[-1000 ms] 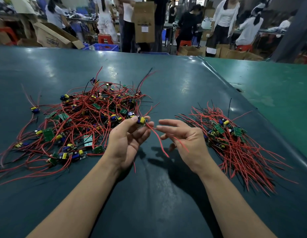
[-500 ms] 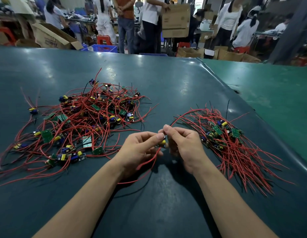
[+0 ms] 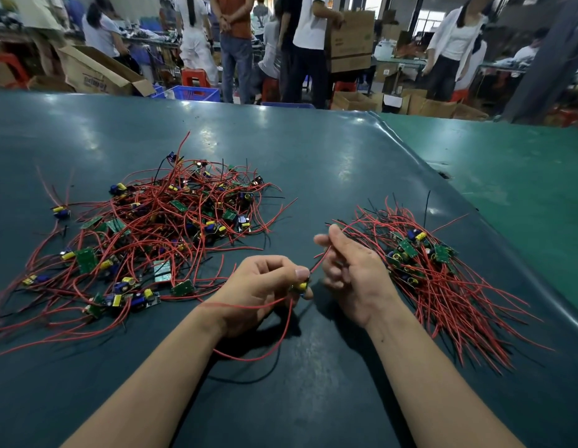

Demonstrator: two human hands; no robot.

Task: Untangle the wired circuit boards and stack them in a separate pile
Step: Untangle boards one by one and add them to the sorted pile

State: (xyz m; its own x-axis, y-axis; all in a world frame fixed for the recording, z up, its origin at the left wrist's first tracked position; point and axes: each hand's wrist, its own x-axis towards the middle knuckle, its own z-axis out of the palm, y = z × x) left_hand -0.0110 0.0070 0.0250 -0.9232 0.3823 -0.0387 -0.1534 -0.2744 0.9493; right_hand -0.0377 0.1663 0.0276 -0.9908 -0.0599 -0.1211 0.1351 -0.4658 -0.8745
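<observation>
Pinching circuit board [image 3: 301,286] in left hand [image 3: 265,287] fingers | right hand [image 3: 352,273] fingers grip red wire [image 3: 320,260]

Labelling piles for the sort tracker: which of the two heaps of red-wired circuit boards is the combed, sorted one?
The smaller heap of red-wired green boards beside the right hand: its wires lie roughly parallel. The larger heap is a crisscrossed tangle.
</observation>
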